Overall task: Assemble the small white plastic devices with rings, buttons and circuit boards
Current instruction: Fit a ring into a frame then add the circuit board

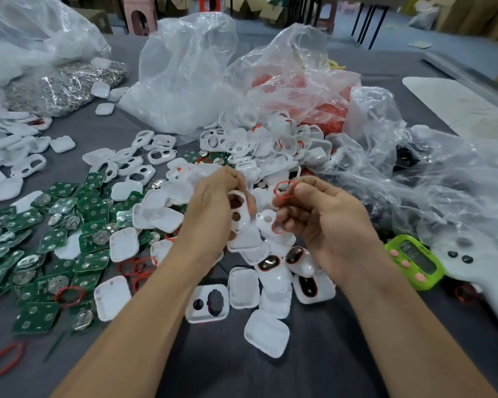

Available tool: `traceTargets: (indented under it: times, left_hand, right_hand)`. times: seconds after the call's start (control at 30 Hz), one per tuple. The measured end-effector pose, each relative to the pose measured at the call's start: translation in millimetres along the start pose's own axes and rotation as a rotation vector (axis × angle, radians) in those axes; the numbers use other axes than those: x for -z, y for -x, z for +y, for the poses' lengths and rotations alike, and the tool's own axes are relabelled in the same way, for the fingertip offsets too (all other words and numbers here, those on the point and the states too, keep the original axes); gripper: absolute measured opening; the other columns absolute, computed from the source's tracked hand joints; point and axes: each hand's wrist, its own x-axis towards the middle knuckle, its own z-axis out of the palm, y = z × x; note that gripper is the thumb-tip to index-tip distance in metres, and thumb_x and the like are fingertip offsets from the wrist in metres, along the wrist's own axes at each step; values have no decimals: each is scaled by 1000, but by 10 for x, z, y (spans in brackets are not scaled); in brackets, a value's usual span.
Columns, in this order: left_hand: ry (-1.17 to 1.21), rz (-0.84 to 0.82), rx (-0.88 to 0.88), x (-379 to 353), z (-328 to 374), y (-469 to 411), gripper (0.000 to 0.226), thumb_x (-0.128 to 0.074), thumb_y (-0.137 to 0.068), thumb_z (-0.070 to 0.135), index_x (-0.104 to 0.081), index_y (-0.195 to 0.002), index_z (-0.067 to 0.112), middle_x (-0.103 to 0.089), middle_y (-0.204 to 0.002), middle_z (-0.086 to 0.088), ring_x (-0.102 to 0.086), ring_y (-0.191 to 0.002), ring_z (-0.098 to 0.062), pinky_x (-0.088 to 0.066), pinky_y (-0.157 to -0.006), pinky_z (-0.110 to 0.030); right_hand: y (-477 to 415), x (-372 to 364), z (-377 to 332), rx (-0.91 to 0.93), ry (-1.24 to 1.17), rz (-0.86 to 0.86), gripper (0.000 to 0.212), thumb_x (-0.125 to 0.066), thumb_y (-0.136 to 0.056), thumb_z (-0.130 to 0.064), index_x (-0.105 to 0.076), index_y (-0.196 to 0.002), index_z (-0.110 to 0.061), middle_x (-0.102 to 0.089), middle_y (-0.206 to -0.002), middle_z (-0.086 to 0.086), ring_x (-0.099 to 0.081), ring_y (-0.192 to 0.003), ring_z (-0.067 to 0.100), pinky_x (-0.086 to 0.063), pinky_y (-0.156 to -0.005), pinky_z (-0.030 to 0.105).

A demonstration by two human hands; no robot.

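- While the white shell is gripped in the L hand, fingers curled round its edge, its large oval opening should be turned toward the R hand so the ring can be met squarely.
- A red ring is pinched btwn thumb and forefinger of the R hand. It is held just beside the shell and is not yet touching it.
- The ring looks thin and floppy. One side should prob. be seated in the oval's rim first, then the rest pressed round w/ a thumb. A twist or a popped-out section is the likely fault.
- The shell's small round hole should be left free, prob. for a button.
- Containers, big to small:
- Far L of the L hand a large clear bag is seen, w/ silvery metal bits packed at its lower part.
- R of the R hand a crumpled clear bag is spread out. Dark items are glimpsed inside, type not clear.
- Beyond the L hand a whitish bag is stood open. Its contents cannot be told.
- Beyond the R hand a red-filled bag is seen, prob. holding more rings.
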Motion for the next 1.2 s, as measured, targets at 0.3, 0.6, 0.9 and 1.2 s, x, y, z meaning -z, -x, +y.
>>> traceTargets:
  times: [0.3,0.6,0.9,1.2]
  left_hand:
    - [36,-56,4,-96,-16,42,36,-38,-86,53,-66,-85,31,-71,-79,1,-53,-57,-13,-37,-43,-26]
    - [-70,-147,-96,-132,-35,74,33,-35,-79,45,-58,-90,25,-53,-72,-1,-42,-55,-13,-37,-51,-33]
    - [-75,-201,-58,-124,-9,107,28,-44,-70,26,-62,-91,28,-61,-83,-4,-50,-65,-13,-41,-60,-37]
    - [20,-388,-49,-56,14,57,43,-61,-92,-17,-51,-128,4,-78,-99,-9,-72,-88,-24,-59,-88,-34]
  right_hand:
    - [-25,-32,144,250,427,80,24,-62,-99,-4,-71,-79,-15,-76,-83,12,-59,-63,23,-55,-58,28]
    - [15,-110,256,427,631,78,19,-64,-98,-15,-72,-82,-23,-68,-67,3,-58,-54,17,-53,-57,43]
    - [68,-163,305,527,778,362,17,-72,-90,-21,-77,-75,-25,-70,-58,-10,-67,-51,9,-58,-53,32]
    - [22,-60,242,634,891,426,18,-75,-86,-18,-73,-70,-26,-68,-66,-25,-66,-57,-4,-44,-51,5]
